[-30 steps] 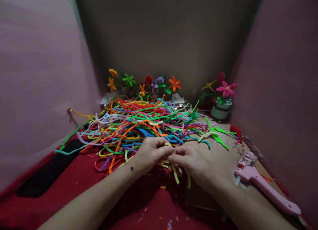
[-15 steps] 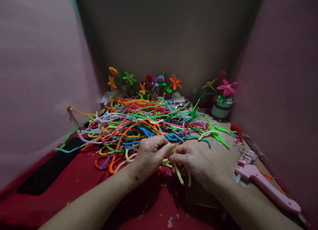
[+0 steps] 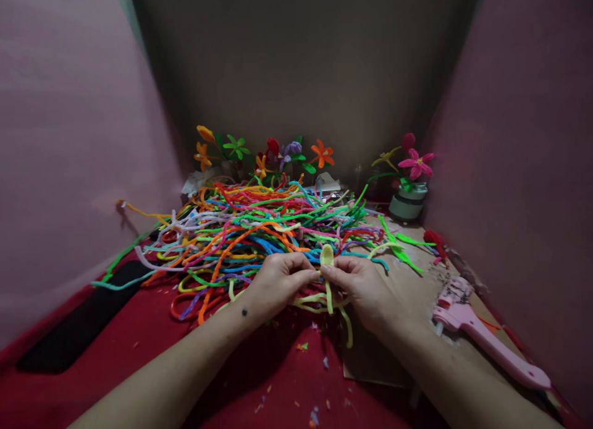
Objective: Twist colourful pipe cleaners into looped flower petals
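Note:
A pale yellow pipe cleaner [image 3: 327,256], bent into a flat petal-like loop at its upper end, stands upright between my hands. My right hand [image 3: 364,290] pinches it below the loop with thumb and forefinger. From the other side my left hand [image 3: 282,284] is closed in a pinch at the loop's lower left edge; its fingertips cover what they grip. Yellow tails hang down beneath the fingers, and further yellow lengths [image 3: 315,302] lie under the hands. Just beyond is a large tangled heap of coloured pipe cleaners [image 3: 259,231].
A pink hot glue gun [image 3: 495,342] lies on cardboard [image 3: 380,361] at the right. Pipe-cleaner flowers [image 3: 321,153] stand along the back, some in a jar [image 3: 407,203]. A black strip [image 3: 83,321] lies left on the red cloth [image 3: 152,348], which has scattered fluff scraps.
The yellow loop, earlier hidden in the fingers, now sticks up above them. My left hand has moved slightly away from the right one, and the view has shifted a little.

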Available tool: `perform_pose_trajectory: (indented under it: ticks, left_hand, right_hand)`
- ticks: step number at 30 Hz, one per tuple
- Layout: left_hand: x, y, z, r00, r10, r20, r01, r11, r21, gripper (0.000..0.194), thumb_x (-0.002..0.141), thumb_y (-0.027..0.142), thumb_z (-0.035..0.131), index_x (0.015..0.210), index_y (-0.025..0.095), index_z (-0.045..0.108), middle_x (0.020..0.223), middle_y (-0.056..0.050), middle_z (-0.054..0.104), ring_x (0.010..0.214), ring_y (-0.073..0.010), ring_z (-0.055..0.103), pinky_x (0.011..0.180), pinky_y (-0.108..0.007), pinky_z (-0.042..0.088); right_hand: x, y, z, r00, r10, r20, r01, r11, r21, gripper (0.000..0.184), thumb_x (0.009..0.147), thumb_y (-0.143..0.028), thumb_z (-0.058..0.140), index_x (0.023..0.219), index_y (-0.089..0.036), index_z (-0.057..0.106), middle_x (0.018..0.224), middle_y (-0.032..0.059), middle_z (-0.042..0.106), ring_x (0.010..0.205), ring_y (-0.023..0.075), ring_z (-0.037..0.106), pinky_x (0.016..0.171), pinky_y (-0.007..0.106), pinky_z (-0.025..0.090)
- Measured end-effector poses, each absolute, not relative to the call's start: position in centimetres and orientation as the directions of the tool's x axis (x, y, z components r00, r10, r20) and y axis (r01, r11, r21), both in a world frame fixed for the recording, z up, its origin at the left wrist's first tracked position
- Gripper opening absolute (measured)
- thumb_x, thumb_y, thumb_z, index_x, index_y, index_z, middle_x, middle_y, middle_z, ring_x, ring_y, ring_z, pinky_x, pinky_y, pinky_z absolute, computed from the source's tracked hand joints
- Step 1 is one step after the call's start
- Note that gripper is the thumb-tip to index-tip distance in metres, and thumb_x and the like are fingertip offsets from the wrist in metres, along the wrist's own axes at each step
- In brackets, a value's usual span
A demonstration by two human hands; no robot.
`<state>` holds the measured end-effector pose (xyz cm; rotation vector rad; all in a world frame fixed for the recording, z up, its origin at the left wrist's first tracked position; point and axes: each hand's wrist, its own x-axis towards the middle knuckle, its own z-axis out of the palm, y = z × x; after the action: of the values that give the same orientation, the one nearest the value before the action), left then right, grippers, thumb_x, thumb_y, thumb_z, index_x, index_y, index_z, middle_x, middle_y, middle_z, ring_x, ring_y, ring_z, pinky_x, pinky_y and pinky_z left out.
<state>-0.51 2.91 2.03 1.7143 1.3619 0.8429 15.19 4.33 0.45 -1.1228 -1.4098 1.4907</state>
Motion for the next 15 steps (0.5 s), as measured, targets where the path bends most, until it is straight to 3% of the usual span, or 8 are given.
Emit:
perform_pose_trajectory:
  ticks: [2,5,7,9,11,12,15]
  left_hand:
    - [-0.6,2.6,1.7,0.248,0.943,0.220,0.613,-0.329,0.719,0.023,0.080,0.027,0.051,0.062,0.014,0.058,0.054,0.001,0.051,0.051,-0.0085,0.044,0.051,-0.020,0.033]
    - [-0.7,1.8,1.2,0.409,0.797,0.444,0.771,-0.562,0.300,0.023,0.084,0.019,0.043,0.066,0.015,0.057,0.060,-0.001,0.054,0.053,-0.0098,0.045,0.051,-0.022,0.029]
    - [-0.7,1.3,0.8,0.507,0.698,0.505,0.795,-0.606,0.040,0.023,0.083,0.014,0.041,0.067,0.015,0.057,0.059,-0.002,0.054,0.050,-0.0106,0.043,0.049,-0.025,0.024]
    - [-0.7,1.0,0.6,0.551,0.654,0.518,0.792,-0.605,-0.078,0.022,0.083,0.012,0.041,0.068,0.015,0.057,0.057,-0.003,0.053,0.050,-0.0113,0.043,0.048,-0.026,0.022]
    - [-0.6,1.1,0.5,0.528,0.682,0.507,0.801,-0.598,-0.029,0.022,0.083,0.014,0.041,0.069,0.016,0.058,0.057,-0.003,0.053,0.051,-0.0114,0.044,0.048,-0.026,0.023]
    - [-0.6,1.2,0.6,0.486,0.722,0.493,0.807,-0.587,0.064,0.022,0.084,0.017,0.041,0.069,0.017,0.058,0.058,-0.002,0.053,0.051,-0.0112,0.045,0.049,-0.025,0.025]
    - [-0.3,1.9,1.0,0.241,0.891,0.384,0.690,-0.436,0.578,0.016,0.083,0.029,0.048,0.077,0.018,0.056,0.065,0.000,0.056,0.056,-0.0103,0.049,0.053,-0.022,0.034]
  right_hand:
    - [15.0,4.1,0.6,-0.264,0.960,-0.094,0.049,-0.084,-0.995,0.031,0.066,-0.042,0.063,0.057,-0.014,0.051,0.049,-0.0037,0.044,0.044,0.0072,0.036,0.043,0.021,0.030]
    - [14.9,3.8,0.7,-0.232,0.971,-0.066,0.050,-0.055,-0.997,0.031,0.066,-0.042,0.062,0.058,-0.015,0.050,0.052,-0.0031,0.045,0.046,0.0078,0.037,0.045,0.022,0.033]
    - [14.8,3.7,0.6,-0.210,0.977,-0.031,0.075,-0.016,-0.997,0.030,0.067,-0.041,0.061,0.055,-0.015,0.049,0.052,-0.0032,0.043,0.047,0.0076,0.035,0.045,0.021,0.032]
    - [14.8,3.7,0.6,-0.193,0.981,-0.019,0.095,0.000,-0.996,0.030,0.067,-0.039,0.061,0.054,-0.015,0.049,0.050,-0.0037,0.040,0.047,0.0072,0.034,0.044,0.021,0.029]
    - [14.8,3.8,0.6,-0.200,0.979,-0.042,0.081,-0.026,-0.996,0.031,0.068,-0.040,0.062,0.055,-0.014,0.050,0.049,-0.0041,0.040,0.046,0.0073,0.034,0.044,0.021,0.029]
    - [14.8,3.9,0.5,-0.218,0.974,-0.058,0.053,-0.048,-0.997,0.031,0.068,-0.042,0.062,0.056,-0.014,0.051,0.049,-0.0042,0.041,0.045,0.0073,0.035,0.044,0.021,0.029]
    - [14.9,4.3,0.1,-0.273,0.958,-0.082,-0.086,-0.110,-0.990,0.033,0.066,-0.044,0.064,0.060,-0.014,0.052,0.048,-0.0050,0.041,0.043,0.0066,0.034,0.043,0.021,0.028]
